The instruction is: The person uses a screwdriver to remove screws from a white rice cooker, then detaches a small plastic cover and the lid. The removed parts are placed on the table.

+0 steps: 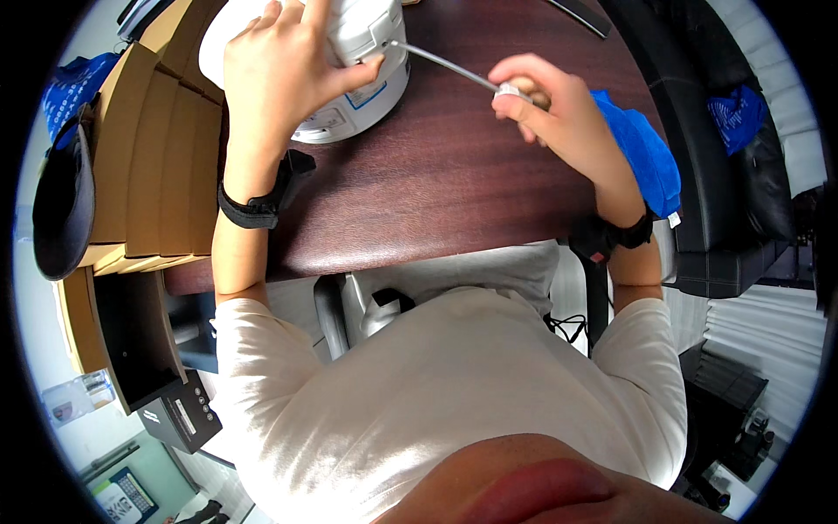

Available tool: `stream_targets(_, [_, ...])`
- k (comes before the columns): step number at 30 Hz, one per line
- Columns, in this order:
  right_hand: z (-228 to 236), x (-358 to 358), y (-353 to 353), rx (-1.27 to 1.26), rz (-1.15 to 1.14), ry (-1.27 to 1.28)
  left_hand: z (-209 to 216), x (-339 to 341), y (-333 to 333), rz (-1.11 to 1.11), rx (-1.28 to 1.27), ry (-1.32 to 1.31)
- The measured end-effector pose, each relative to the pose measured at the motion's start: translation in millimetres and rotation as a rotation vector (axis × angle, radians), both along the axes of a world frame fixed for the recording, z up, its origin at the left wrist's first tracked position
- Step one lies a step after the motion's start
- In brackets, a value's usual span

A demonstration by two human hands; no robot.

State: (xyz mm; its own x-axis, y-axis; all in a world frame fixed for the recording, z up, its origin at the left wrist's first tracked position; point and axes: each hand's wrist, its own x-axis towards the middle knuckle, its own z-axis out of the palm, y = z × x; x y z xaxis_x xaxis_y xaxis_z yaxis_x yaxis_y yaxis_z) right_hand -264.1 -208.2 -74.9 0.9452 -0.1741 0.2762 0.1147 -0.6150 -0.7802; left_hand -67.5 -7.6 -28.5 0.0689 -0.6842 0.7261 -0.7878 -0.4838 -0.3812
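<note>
A rounded white appliance [358, 122], much like a rice cooker, stands at the far left of the table and is cut off by the upper edge. My left hand [284, 65] grips it from above, the thumb stretched along its side by a small grey-white fitting. Between the fingers and thumb of my right hand [546, 105] is the pale handle of a screwdriver [449, 66]. Its thin metal shaft slants up and left, and the tip meets the appliance near my left thumb. Whether it sits in a screw is too small to tell.
The dark wood table [436, 192] carries a blue cloth [642, 153] beside my right forearm and a dark flat object [580, 16] at the far edge. Cardboard boxes [148, 166] with a black cap [65, 201] crowd the left. A black sofa [698, 210] stands right.
</note>
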Motion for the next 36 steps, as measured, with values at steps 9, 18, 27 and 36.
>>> stream_targets(9, [-39,-1,29,1.46,0.384,0.346,8,-12,1,0.116,0.053,0.176])
stream_targets(18, [-38,2,34,1.632,0.459,0.387,4,-10,0,0.134,0.047,0.185])
stream_targets(27, [-14,-1,41,0.983,0.305,0.354,4,-9,-1,0.125,0.045,0.071])
stream_targets(36, [3,8,4,-0.867,-0.199,-0.292,0,1,-1,-0.003,0.003,-0.001])
